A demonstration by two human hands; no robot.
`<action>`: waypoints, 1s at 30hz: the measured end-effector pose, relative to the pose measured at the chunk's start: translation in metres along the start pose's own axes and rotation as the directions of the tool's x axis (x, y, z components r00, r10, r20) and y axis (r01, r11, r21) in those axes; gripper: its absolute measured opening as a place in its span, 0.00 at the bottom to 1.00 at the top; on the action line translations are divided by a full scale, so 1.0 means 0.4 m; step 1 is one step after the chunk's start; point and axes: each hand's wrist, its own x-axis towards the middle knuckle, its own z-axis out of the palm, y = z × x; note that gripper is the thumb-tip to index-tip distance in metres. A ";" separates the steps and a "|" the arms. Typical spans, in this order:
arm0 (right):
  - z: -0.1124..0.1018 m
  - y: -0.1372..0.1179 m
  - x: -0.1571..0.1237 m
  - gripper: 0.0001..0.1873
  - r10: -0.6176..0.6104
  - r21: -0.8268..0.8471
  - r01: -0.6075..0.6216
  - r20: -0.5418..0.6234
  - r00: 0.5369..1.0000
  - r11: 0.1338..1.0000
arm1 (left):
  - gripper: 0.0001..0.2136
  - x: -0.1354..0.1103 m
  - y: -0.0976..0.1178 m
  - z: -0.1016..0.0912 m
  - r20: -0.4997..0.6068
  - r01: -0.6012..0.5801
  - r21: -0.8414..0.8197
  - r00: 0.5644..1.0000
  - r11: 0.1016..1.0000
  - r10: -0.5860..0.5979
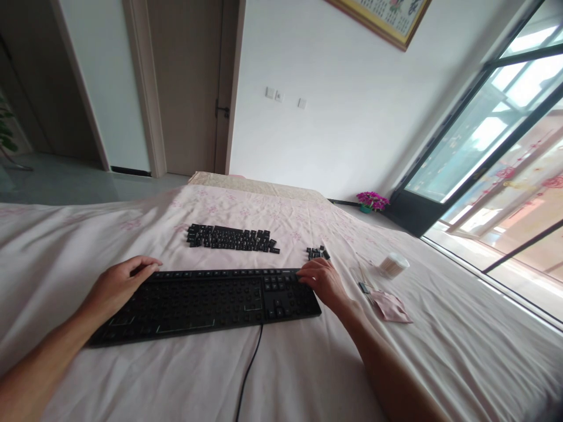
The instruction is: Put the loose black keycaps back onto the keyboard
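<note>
A black computer keyboard (197, 302) lies at a slant on the bed, and most of its main keys are off, showing bare key posts. Some keys remain along the top row and in the navigation and arrow block. My left hand (125, 284) is closed at the keyboard's upper left edge, thumb and fingers drawn together. At the upper right corner, my right hand (323, 282) grips the keyboard with bent fingers. Loose black keycaps (233, 239) stand in rows behind the keyboard. A smaller group of keycaps (315, 253) lies just beyond my right hand.
On the right are a tub of cotton swabs (393, 265), a pink cloth (391, 306) and a small dark tool (363, 288). A black cable (250, 369) runs from the keyboard towards me. The pale bedsheet (461, 328) is wrinkled.
</note>
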 end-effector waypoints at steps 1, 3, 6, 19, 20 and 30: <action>0.000 -0.001 0.000 0.07 -0.001 0.002 0.001 0.000 1.000 1.000 | 0.20 0.000 0.000 0.000 0.003 0.004 0.001 1.000 1.000 -0.004; -0.001 -0.003 -0.001 0.07 -0.003 0.005 0.003 -0.001 1.000 1.000 | 0.20 0.001 0.001 -0.001 0.007 0.011 0.001 1.000 1.000 -0.011; 0.000 -0.004 -0.003 0.08 -0.011 -0.006 0.011 -0.003 1.000 1.000 | 0.20 0.000 0.001 0.000 0.005 0.013 -0.001 1.000 1.000 -0.013; -0.013 -0.021 -0.004 0.10 -0.076 -0.085 0.082 0.062 0.995 0.993 | 0.19 -0.007 0.009 -0.003 -0.022 0.005 0.025 1.000 1.000 -0.005; -0.011 -0.021 -0.006 0.10 -0.077 -0.083 0.082 0.060 0.995 0.993 | 0.19 -0.008 0.009 -0.003 -0.026 0.000 0.023 1.000 1.000 0.001; -0.019 -0.066 -0.036 0.21 -0.042 -0.156 0.060 0.115 0.992 0.986 | 0.18 -0.008 0.010 -0.001 -0.024 -0.016 0.001 1.000 1.000 0.016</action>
